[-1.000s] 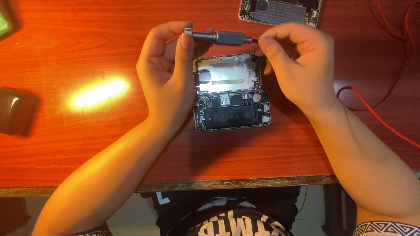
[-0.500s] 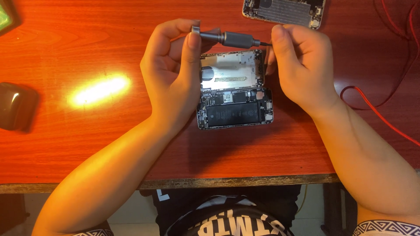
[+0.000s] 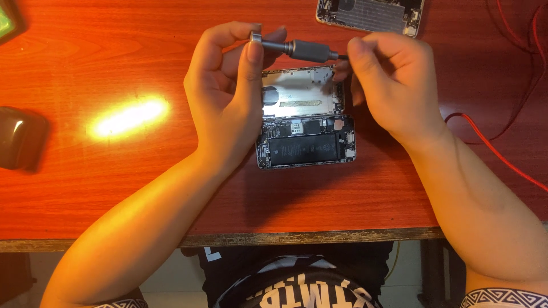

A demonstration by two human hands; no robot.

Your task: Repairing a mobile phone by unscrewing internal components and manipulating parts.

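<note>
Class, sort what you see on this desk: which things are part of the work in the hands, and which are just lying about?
In use:
- left hand and right hand, holding the grey screwdriver
- opened phone beneath them

Lying about:
- second phone shell, top edge
- red wires, right
- dark object, left edge

A reddish-brown wooden table [image 3: 114, 63] with a glossy top carries everything, its front edge running along the lower part of the view. An opened phone [image 3: 305, 134] with its insides bared lies near the middle, a second opened phone shell [image 3: 371, 14] at the far edge. A dark rounded object [image 3: 20, 137] rests at the left, red cables [image 3: 485, 137] at the right.
</note>
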